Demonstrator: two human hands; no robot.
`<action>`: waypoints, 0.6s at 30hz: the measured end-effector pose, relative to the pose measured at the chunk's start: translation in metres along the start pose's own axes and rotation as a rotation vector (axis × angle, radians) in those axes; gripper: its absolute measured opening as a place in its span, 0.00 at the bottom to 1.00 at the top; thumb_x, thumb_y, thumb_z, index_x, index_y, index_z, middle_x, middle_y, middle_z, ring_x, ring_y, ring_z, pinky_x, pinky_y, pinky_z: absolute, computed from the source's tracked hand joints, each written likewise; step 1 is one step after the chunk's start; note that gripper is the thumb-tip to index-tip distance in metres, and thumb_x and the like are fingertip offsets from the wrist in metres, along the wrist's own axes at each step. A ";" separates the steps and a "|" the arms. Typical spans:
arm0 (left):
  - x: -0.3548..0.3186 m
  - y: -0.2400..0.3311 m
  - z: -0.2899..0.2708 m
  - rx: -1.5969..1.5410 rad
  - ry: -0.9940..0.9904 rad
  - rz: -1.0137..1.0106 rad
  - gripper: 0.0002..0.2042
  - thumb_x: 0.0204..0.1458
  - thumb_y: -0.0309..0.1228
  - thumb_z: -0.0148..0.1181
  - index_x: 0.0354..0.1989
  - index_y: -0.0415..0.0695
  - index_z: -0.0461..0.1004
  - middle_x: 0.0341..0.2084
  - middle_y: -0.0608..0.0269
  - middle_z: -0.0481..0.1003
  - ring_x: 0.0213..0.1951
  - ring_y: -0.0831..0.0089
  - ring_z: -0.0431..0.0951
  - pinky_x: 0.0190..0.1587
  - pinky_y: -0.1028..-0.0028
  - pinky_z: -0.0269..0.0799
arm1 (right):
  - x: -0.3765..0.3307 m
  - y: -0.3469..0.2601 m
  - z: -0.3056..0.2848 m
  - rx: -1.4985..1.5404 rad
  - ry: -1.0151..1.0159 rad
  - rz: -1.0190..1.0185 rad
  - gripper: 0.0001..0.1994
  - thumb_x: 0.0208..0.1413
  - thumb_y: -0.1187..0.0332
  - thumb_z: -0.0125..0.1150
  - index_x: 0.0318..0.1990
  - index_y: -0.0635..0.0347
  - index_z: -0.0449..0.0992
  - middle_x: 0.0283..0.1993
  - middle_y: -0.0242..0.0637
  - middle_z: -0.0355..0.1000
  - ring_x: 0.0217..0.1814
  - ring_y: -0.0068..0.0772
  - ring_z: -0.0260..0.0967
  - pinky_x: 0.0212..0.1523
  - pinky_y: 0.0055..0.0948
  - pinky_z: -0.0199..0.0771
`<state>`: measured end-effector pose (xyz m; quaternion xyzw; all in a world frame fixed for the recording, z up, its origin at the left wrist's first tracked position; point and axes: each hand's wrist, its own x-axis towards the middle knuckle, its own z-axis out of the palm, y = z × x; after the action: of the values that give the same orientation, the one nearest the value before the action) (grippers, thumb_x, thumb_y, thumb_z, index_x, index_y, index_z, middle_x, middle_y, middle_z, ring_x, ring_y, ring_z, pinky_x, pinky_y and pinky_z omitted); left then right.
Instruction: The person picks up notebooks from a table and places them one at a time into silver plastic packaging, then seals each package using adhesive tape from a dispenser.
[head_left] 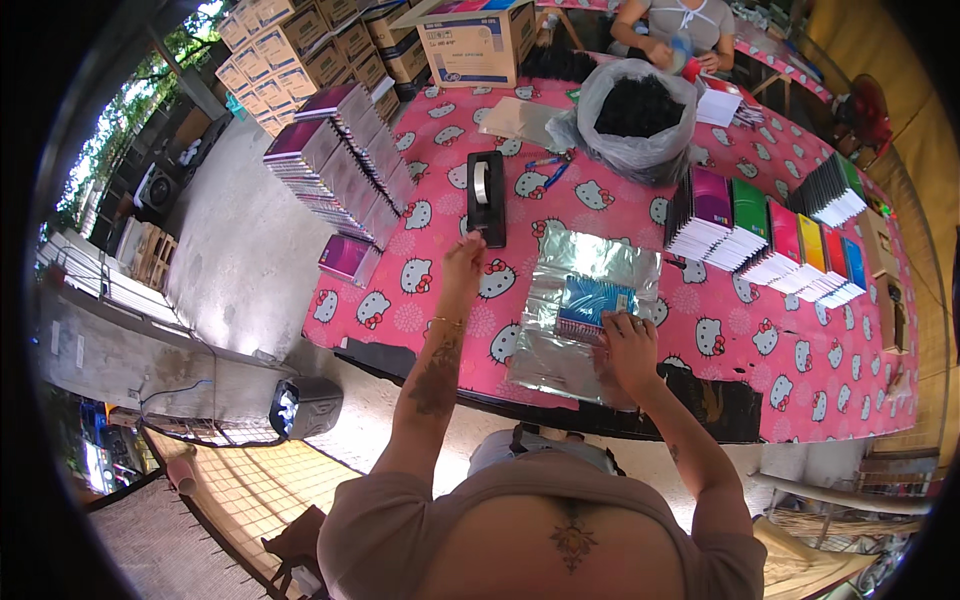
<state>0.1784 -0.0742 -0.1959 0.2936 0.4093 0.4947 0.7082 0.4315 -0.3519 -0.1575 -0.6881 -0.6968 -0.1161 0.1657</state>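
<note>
A blue spiral notebook (588,300) lies on a sheet of shiny clear plastic film (550,368) near the table's front edge. My right hand (632,352) has its fingers closed against the notebook's lower right corner, holding it on the film. Farther left, my left hand (463,262) is at the near end of a black tape dispenser (488,225). Its fingertips are pinched together there; whatever they hold is too small to make out. A pale roll of tape (481,182) sits in the dispenser.
Purple notebooks (345,175) stand in tall stacks at the left. Several coloured notebook stacks (735,225) line the right. Pens (556,172) and a plastic bag of black material (640,130) lie farther back. Across the table, another person's hands (685,62) handle something red.
</note>
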 end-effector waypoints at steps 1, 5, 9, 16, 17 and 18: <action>-0.003 -0.001 0.002 0.134 0.035 0.045 0.07 0.52 0.27 0.61 0.37 0.41 0.82 0.27 0.65 0.79 0.26 0.75 0.75 0.28 0.74 0.69 | -0.003 0.001 -0.001 -0.001 -0.002 -0.010 0.18 0.56 0.64 0.58 0.54 0.53 0.74 0.48 0.32 0.71 0.57 0.33 0.71 0.56 0.40 0.64; -0.007 0.029 0.018 1.031 0.233 0.326 0.07 0.50 0.25 0.58 0.30 0.38 0.83 0.23 0.63 0.80 0.23 0.77 0.77 0.25 0.75 0.71 | -0.005 0.009 0.001 0.055 0.026 -0.035 0.18 0.54 0.63 0.60 0.52 0.53 0.75 0.47 0.32 0.71 0.56 0.33 0.71 0.56 0.40 0.64; -0.041 0.033 0.022 1.070 0.102 0.403 0.08 0.47 0.28 0.61 0.28 0.36 0.83 0.18 0.60 0.80 0.21 0.78 0.77 0.25 0.73 0.72 | 0.001 0.011 -0.002 0.086 0.040 -0.071 0.17 0.52 0.62 0.63 0.50 0.55 0.76 0.47 0.32 0.71 0.54 0.33 0.72 0.55 0.40 0.64; -0.148 -0.072 0.156 1.482 -0.198 0.344 0.16 0.50 0.44 0.66 0.25 0.41 0.82 0.25 0.52 0.80 0.28 0.63 0.81 0.32 0.66 0.75 | -0.005 0.025 0.009 0.110 0.062 -0.097 0.16 0.53 0.61 0.63 0.49 0.54 0.76 0.46 0.32 0.71 0.52 0.33 0.71 0.53 0.40 0.64; -0.151 -0.080 0.156 1.677 -0.124 0.453 0.18 0.51 0.47 0.65 0.24 0.42 0.82 0.26 0.50 0.80 0.30 0.58 0.82 0.33 0.62 0.75 | -0.005 0.024 0.009 0.110 0.040 -0.099 0.17 0.53 0.61 0.64 0.50 0.53 0.76 0.46 0.32 0.72 0.51 0.34 0.71 0.53 0.40 0.64; -0.146 -0.075 0.148 1.813 -0.244 0.379 0.23 0.51 0.53 0.63 0.22 0.43 0.80 0.28 0.46 0.80 0.35 0.48 0.81 0.36 0.53 0.74 | -0.006 0.023 0.008 0.134 0.026 -0.100 0.16 0.53 0.60 0.63 0.48 0.54 0.76 0.46 0.33 0.71 0.51 0.34 0.71 0.54 0.41 0.64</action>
<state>0.3166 -0.2387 -0.1426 0.8458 0.5072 0.0595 0.1544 0.4539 -0.3535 -0.1682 -0.6382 -0.7343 -0.0863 0.2144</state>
